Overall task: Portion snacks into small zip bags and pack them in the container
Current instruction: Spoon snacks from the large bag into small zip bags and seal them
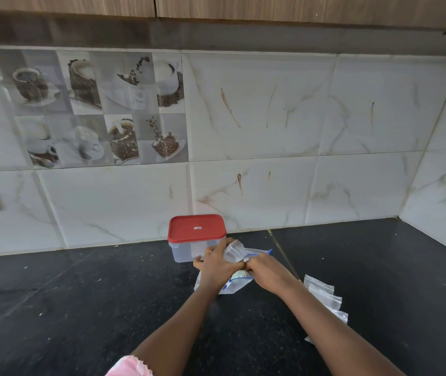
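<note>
I had the left hand gripping a crumpled clear bag. The right hand had its fingers curled against it, couldn't tell on what. Container stood on the bench just beyond the left hand, lid on, left hand nearer.

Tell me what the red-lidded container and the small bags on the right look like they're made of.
Container: probably plastic; its body is cloudy and see-through, the red lid opaque with a dull sheen. Small bags: likely thin clear plastic film; the dark counter shows through them and their edges glint.
</note>
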`<state>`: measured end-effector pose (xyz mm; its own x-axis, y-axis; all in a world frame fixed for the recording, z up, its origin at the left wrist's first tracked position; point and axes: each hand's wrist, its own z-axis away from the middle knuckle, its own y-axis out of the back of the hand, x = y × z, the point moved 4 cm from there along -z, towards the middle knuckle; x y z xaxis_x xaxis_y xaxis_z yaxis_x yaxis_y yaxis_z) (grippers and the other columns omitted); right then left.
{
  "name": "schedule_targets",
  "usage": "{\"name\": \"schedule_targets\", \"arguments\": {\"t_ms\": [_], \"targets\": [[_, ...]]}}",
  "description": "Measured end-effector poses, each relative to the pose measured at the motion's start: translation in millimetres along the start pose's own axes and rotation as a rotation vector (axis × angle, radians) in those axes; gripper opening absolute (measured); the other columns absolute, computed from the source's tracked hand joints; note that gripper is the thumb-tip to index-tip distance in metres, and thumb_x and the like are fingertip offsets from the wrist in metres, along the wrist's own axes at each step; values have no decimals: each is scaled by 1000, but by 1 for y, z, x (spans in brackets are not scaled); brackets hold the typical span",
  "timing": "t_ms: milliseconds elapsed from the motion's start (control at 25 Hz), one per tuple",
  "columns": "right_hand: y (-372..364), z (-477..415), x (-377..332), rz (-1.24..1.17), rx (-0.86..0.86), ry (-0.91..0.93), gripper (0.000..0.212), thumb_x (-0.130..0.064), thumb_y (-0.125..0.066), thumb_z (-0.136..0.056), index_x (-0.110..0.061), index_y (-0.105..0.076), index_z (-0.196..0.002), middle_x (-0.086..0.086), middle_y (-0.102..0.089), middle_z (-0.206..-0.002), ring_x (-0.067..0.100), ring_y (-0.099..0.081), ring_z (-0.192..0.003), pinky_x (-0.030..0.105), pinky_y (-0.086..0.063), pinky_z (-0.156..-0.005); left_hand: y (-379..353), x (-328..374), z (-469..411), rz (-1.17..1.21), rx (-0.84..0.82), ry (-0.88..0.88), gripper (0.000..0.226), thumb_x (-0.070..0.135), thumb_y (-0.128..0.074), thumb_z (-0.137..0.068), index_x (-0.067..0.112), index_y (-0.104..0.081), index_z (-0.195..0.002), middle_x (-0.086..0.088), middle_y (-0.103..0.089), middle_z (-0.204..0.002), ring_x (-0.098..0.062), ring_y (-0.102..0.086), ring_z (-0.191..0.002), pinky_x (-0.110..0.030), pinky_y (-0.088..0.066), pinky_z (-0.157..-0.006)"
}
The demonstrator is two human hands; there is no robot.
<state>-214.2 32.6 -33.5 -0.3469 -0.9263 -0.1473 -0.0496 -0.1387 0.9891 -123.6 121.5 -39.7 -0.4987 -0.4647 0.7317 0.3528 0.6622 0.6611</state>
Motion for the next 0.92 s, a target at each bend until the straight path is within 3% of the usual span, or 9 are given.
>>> {"name": "schedule_targets", "arguments": {"t_ms": [120, 200, 320, 440, 560, 680, 920], "targets": [[-3, -28, -4, -6, -102, -5, 24, -1, -40, -89, 1, -64, -93, 9, -56, -86, 21, -52, -78, 24, -32, -53, 16, 7, -8, -9, 35, -32, 58, 47, -57, -59, 33, -54, -116, 14, -51, -91, -14, -50, -111, -42, -25, -102], [-5, -41, -11, 14, -149, 49, 29, -4, -41, -93, -1, -64, -110, 10, -63, -104, 21, -55, -90, 25, -42, -70, 22, 10, -15, -17, 43, -38, 60, 48, -57, -58, 34, -54, -117, 14, -50, -89, -14, -49, -110, -42, -26, -102], [-10, -48, -26, 203, -214, 129, 30, -12, -42, -97, -5, -55, -123, 6, -58, -127, 17, -47, -92, 25, -36, -81, 24, 7, -23, -34, 45, -45, 50, 40, -68, -70, 38, -53, -118, 12, -57, -96, -12, -47, -113, -41, -23, -102], [-17, -54, -28, -63, -227, -53, 32, 1, -43, -93, 0, -53, -124, 15, -59, -126, 26, -56, -102, 30, -40, -88, 24, 2, -29, -35, 43, -58, 49, 35, -67, -73, 39, -52, -119, 11, -62, -103, -13, -47, -114, -41, -21, -102], [-24, -61, -29, -3, -264, -100, 35, 6, -42, -92, 4, -50, -126, 20, -56, -129, 33, -53, -120, 36, -39, -103, 24, 0, -32, -29, 30, -58, 50, 37, -66, -71, 39, -52, -119, 9, -63, -107, -13, -47, -113, -41, -21, -103], [-28, -68, -32, 82, -287, -81, 36, 2, -43, -94, 4, -47, -130, 19, -53, -133, 32, -51, -124, 36, -38, -105, 25, -5, -36, 3, 15, -41, 57, 44, -56, -61, 39, -53, -118, 11, -62, -108, -13, -47, -114, -41, -21, -103], [-29, -75, -36, 94, -302, -156, 41, -11, -31, -102, 1, -33, -141, 15, -41, -145, 26, -39, -134, 31, -29, -111, 23, -6, -40, 64, -49, -65, 57, 48, -59, -63, 35, -53, -119, 15, -58, -104, -14, -49, -112, -38, -22, -101]]}}
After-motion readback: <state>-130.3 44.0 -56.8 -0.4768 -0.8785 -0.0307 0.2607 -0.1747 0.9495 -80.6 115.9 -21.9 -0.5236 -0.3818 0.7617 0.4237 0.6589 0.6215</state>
